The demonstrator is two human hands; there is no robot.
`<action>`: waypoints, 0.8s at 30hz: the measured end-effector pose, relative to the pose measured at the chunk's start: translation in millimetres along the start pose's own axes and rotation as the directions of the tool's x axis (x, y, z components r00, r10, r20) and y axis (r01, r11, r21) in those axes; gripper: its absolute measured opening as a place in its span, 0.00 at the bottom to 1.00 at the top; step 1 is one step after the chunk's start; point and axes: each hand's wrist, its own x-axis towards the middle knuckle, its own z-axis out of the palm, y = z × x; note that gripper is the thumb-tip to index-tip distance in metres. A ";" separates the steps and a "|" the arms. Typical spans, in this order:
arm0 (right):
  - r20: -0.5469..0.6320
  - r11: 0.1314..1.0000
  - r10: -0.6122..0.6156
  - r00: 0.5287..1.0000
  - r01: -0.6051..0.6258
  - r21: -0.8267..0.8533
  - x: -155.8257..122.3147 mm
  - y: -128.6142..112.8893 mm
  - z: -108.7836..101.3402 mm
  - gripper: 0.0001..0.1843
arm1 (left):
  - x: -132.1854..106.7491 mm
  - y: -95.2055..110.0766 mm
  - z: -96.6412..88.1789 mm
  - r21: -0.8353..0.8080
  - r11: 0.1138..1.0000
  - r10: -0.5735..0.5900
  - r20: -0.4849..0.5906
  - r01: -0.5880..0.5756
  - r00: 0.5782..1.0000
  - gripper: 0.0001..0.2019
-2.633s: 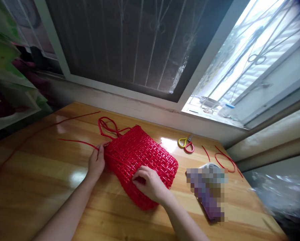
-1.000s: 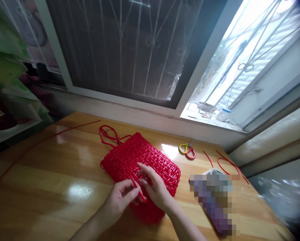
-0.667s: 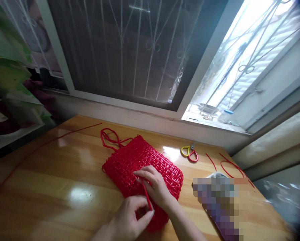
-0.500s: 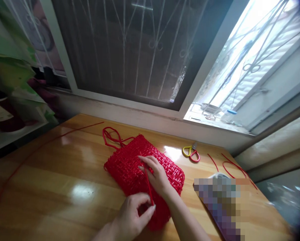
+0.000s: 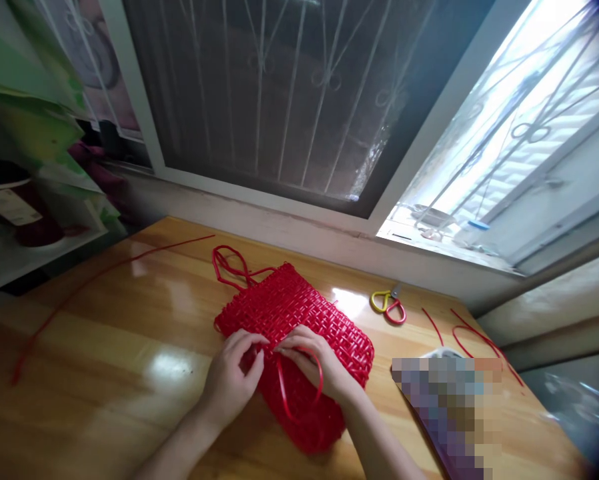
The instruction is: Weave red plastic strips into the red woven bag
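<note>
A flat red woven basket piece (image 5: 299,313) lies on the wooden table (image 5: 104,347), with loose red loops at its far left corner. My left hand (image 5: 232,380) rests on the weave's near left part, fingers curled and pinching at the weave. My right hand (image 5: 314,363) lies on the weave beside it, fingertips pressed together on a red plastic cord (image 5: 299,387). That cord bows out in a loop below both hands. The two hands' fingertips nearly meet.
A long red cord (image 5: 79,293) trails across the table to the left edge. Yellow and red scissors (image 5: 388,308) lie behind the weave, short red cord pieces (image 5: 467,337) to the right. A blurred-out object (image 5: 447,400) sits at the right. A window wall rises behind.
My left hand moved up from the near edge onto the weave beside my right hand. The straight cord between them has bent into a loop. The view shifted slightly.
</note>
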 end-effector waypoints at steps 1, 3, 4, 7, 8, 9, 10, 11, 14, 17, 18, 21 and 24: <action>-0.008 1.000 0.004 1.000 -0.004 0.006 0.1 0.7 -0.1 0.09 | 1.8 -2.4 0.2 0.049 0.999 0.019 0.001 -0.019 1.000 0.08; -0.090 0.999 0.038 0.995 -0.035 0.028 0.3 3.0 0.5 0.08 | 3.4 -4.7 1.2 0.126 0.990 0.061 0.001 -0.061 0.998 0.08; -0.150 0.998 0.061 0.987 -0.056 0.042 0.3 4.4 1.1 0.07 | 3.5 -5.1 1.8 0.154 0.985 0.075 0.000 -0.074 0.997 0.08; -0.295 0.994 0.108 0.950 -0.093 0.064 0.3 7.9 3.0 0.04 | 2.1 -5.6 4.1 0.202 0.975 0.094 0.003 -0.093 0.996 0.08; -0.308 0.994 0.101 0.946 -0.086 0.063 0.3 8.1 3.2 0.04 | 1.6 -6.0 4.7 0.210 0.973 0.098 -0.001 -0.095 0.995 0.08; -0.306 0.996 0.085 0.948 -0.070 0.061 0.4 7.7 3.1 0.05 | 1.1 -6.5 5.4 0.217 0.971 0.101 -0.004 -0.098 0.995 0.08; -0.288 0.997 0.064 0.955 -0.048 0.064 0.6 6.8 2.8 0.06 | 0.7 -7.1 5.9 0.223 0.969 0.105 -0.007 -0.101 0.994 0.08; -0.261 0.997 0.043 0.964 -0.025 0.073 0.8 5.6 2.4 0.07 | 0.4 -7.7 6.3 0.230 0.968 0.108 -0.008 -0.104 0.994 0.08; -0.177 0.995 0.024 0.984 -0.005 0.103 1.6 2.1 1.4 0.08 | 0.0 -8.5 6.9 0.261 0.960 0.108 0.002 -0.104 0.994 0.08; -0.134 0.998 0.032 0.990 -0.025 0.053 1.9 -0.6 2.1 0.06 | -0.4 -6.6 7.3 0.310 0.945 0.097 0.024 -0.100 0.995 0.08; -0.117 0.999 0.030 0.993 -0.028 0.025 2.0 -1.6 2.5 0.06 | -0.6 -5.5 7.5 0.329 0.939 0.089 0.035 -0.095 0.995 0.08; -0.051 0.998 0.018 0.999 -0.021 -0.053 2.4 -4.9 3.9 0.05 | -1.6 -2.8 8.6 0.381 0.922 0.039 0.070 -0.063 0.997 0.07; -0.015 0.993 -0.004 1.000 0.003 -0.120 2.9 -6.3 5.9 0.06 | -1.6 -2.9 9.8 0.404 0.914 -0.010 0.100 -0.031 0.995 0.07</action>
